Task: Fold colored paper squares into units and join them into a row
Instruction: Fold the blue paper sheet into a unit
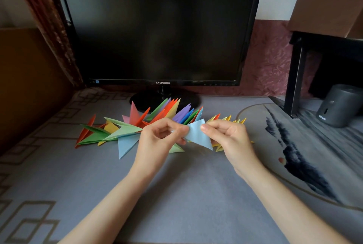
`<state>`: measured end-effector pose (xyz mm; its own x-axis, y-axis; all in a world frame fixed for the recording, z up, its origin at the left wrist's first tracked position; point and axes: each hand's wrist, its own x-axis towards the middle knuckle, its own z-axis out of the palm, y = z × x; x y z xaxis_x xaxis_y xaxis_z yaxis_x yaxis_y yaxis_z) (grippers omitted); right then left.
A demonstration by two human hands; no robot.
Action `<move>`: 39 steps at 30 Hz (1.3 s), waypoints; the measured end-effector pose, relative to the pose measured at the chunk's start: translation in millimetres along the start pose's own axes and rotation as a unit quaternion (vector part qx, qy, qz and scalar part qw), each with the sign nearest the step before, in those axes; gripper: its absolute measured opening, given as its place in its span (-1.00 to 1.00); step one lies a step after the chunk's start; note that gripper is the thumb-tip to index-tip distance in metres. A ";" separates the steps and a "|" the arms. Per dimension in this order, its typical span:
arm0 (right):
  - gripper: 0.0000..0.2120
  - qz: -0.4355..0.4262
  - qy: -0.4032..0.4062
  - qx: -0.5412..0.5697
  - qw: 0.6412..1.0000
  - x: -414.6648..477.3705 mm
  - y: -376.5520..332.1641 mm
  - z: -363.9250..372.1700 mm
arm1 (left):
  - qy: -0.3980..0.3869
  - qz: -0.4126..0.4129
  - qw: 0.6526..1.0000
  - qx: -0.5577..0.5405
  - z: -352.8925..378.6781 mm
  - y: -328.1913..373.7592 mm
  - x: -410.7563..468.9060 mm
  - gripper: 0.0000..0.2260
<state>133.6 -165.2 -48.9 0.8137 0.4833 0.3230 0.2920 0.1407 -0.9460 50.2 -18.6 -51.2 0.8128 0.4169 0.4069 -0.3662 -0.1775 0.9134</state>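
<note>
A dark monitor [157, 27] fills the back of the scene, its foot on the grey tabletop [186, 194]. In front of the foot lies the row [125, 131] of joined paper units. It runs from orange and green at the left, through an upright fan of orange, green, purple and blue in the middle, to small yellow points at the right. The hands are raised just in front of the row's middle, close together but not touching each other. The left hand [157, 143] pinches the left edge of a blue unit [198, 135] between thumb and forefinger, and the right hand [229, 139] pinches its upper right corner the same way. Both are clamped on that one piece, a folded triangle held clear of the tabletop with its point down and to the right. Whether it touches the row behind it I cannot tell.

The blue unit looks nearly weightless, thin, and stiff only along its creases; its flat faces would likely dent under a hard squeeze. A light fingertip pinch near the folded edges seems the safest hold, leaving the points free for joining. The row probably hangs together by friction alone, so it is best steadied right beside the joint, not lifted by one end
</note>
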 end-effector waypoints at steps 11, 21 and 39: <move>-0.89 0.086 -0.034 -0.027 0.995 -0.3 -5.8 5.9 | -0.005 0.036 0.999 0.031 -0.3 -1.5 -1.4 -0.88; -0.87 0.069 -0.069 0.003 0.995 -0.7 -7.5 2.5 | 0.006 0.027 0.999 0.019 -0.8 -2.0 0.7 -0.87; -0.88 0.060 -0.122 -0.037 0.990 -8.6 -7.6 8.5 | -0.040 0.033 0.993 0.104 0.5 1.0 -0.9 -0.92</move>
<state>120.1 -163.1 -44.8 0.7020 0.6880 0.1840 0.2440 0.0104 -0.9697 49.3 -19.6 -50.7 0.8262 0.3276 0.4583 -0.3253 -0.3868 0.8629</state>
